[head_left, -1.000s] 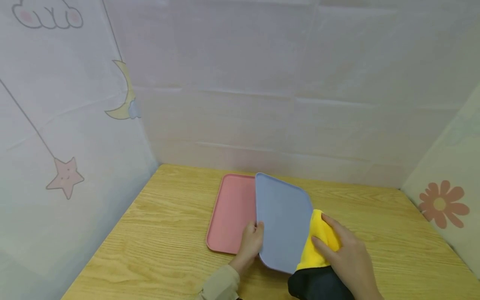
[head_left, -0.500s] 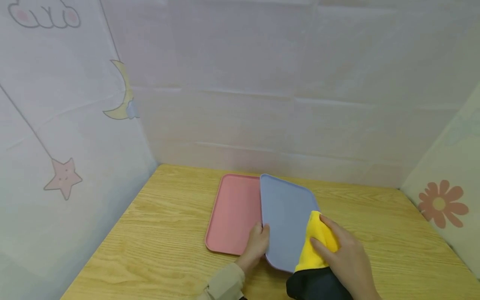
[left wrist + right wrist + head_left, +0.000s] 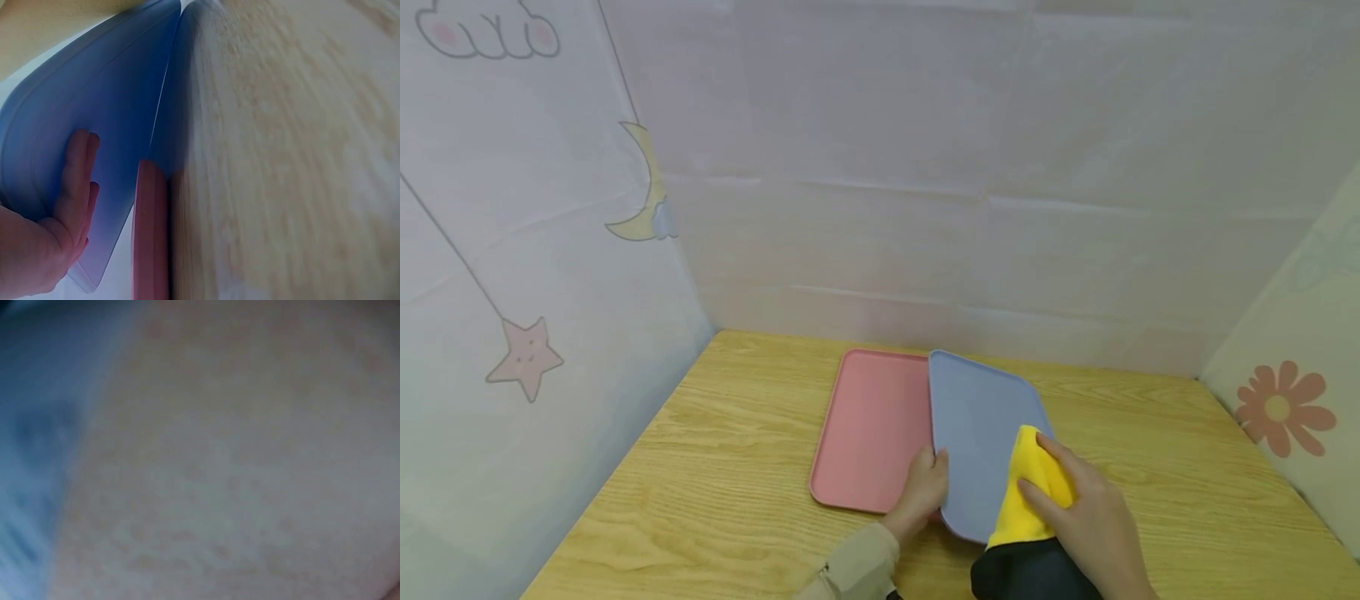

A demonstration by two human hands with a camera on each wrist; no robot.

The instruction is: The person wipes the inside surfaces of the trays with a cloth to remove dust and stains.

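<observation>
A blue tray (image 3: 988, 417) is held tilted, its left part overlapping a pink tray (image 3: 872, 429) that lies flat on the table. My left hand (image 3: 921, 487) pinches the blue tray's left edge, thumb on top. From the left wrist view, the fingers (image 3: 74, 181) lie against the tray's underside. My right hand (image 3: 1097, 508) grips a folded yellow cloth (image 3: 1026, 500) with a black lower part, over the blue tray's near right corner. That corner is hidden by the cloth and hand. The right wrist view is badly blurred.
The wooden table (image 3: 700, 467) reaches back to a pale fabric wall (image 3: 880, 167). Printed fabric side walls stand at left and right, with a star (image 3: 526, 358) and a flower (image 3: 1285, 408) on them.
The blue tray and my left hand have moved to the right, uncovering more of the pink tray. My right hand and the cloth have shifted slightly left and down.
</observation>
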